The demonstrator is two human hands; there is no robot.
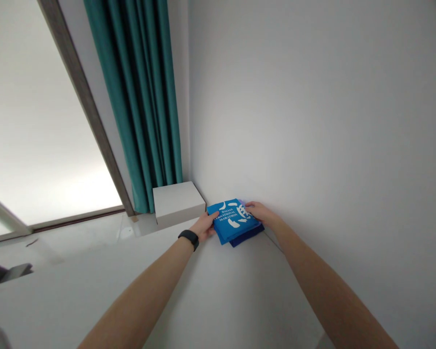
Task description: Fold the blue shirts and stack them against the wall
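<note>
Between my two hands is a folded blue cloth bag (227, 228) with white lettering that reads "International Marathon". A darker blue folded piece (247, 236) sticks out beneath it, and a bit of purple shows at its far edge. My left hand (205, 226), with a black band on the wrist, grips the bag's left side, thumb on top and fingers under. My right hand (259, 211) holds the far right corner, its fingertips partly on top. The bag is over the white surface near the wall; whether it rests there I cannot tell.
A white box (178, 201) stands just left of the bag, in the corner by the green curtain (145, 106). The wall (312, 121) rises close behind and to the right. A window (51, 121) is at left, and a dark object (7, 272) lies at the far left.
</note>
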